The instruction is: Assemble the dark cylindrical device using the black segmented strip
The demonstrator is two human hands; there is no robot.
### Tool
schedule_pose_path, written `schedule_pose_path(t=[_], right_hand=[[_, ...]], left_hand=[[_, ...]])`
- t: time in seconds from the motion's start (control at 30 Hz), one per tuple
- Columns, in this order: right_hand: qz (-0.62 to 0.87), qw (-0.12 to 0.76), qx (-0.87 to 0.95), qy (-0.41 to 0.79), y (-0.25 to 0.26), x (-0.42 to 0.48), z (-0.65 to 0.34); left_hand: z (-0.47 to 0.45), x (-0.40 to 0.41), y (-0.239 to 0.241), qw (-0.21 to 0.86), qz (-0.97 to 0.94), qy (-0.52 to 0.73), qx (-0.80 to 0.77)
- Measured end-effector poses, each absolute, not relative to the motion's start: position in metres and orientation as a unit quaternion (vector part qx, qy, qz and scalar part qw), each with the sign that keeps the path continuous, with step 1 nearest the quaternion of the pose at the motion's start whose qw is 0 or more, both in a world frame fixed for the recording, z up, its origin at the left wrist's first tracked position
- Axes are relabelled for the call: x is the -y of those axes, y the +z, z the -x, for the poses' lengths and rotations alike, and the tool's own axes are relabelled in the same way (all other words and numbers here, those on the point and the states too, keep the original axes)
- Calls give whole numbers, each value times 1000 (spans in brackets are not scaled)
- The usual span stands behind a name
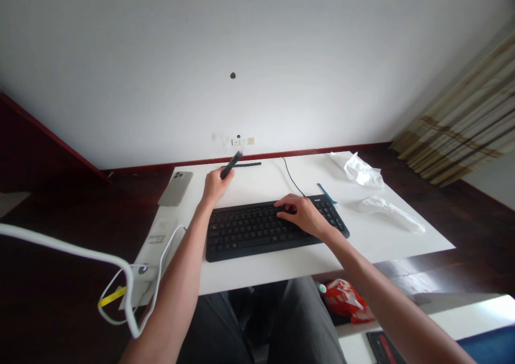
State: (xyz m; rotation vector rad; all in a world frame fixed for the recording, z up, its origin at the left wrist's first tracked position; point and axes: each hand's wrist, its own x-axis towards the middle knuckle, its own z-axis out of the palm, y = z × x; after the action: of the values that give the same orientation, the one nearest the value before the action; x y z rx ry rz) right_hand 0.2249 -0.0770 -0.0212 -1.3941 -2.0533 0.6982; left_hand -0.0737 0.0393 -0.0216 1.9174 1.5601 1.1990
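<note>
Black plastic dominates the middle of the white table (261, 275): a full-size keyboard (257, 230) lies flat there, slightly skewed, its cable (290, 177) running away toward twelve o'clock. The left hand (215, 186) is raised just past the keyboard's far left corner, at about eleven o'clock from its centre, with the fingers curled tightly around the lower end of a slim dark tool (232, 164). The tool tilts up and to the right, its free tip blurred, so its exact kind cannot be told. The right hand (303, 212) rests on the right half of the keyboard, at about two o'clock from its centre, palm down, fingers bent and close together with the tips touching the keys.

Beyond the tool, near the table's far edge, lies a thin black strip (246, 164). A phone (176, 188) lies face down at ten o'clock, overhanging the table's left edge. At one o'clock from the keyboard sits a small blue stick (326, 193), and further toward two o'clock are crumpled clear plastic wrappers (364, 172). At eight o'clock a white box (155, 246) lies on the table's left margin, with a white cord (120, 270) looping over it. Below the near edge, at five o'clock, an orange snack bag (344, 298) lies beside the person's grey trousers.
</note>
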Motion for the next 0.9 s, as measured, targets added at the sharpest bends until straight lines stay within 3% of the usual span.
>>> schedule_pose_path(t=[0.17, 0.4, 0.63, 0.9], right_hand=[[494, 290, 780, 254, -26, 74, -219], [484, 286, 802, 205, -26, 69, -219], [462, 227, 832, 205, -12, 53, -223], [527, 352, 736, 237, -11, -60, -227]], left_hand=[[99, -60, -53, 249, -577, 470, -620], [101, -65, -67, 216, -570, 484, -627], [98, -61, -66, 186, -582, 488, -623], [97, -67, -69, 190, -560, 490, -641]])
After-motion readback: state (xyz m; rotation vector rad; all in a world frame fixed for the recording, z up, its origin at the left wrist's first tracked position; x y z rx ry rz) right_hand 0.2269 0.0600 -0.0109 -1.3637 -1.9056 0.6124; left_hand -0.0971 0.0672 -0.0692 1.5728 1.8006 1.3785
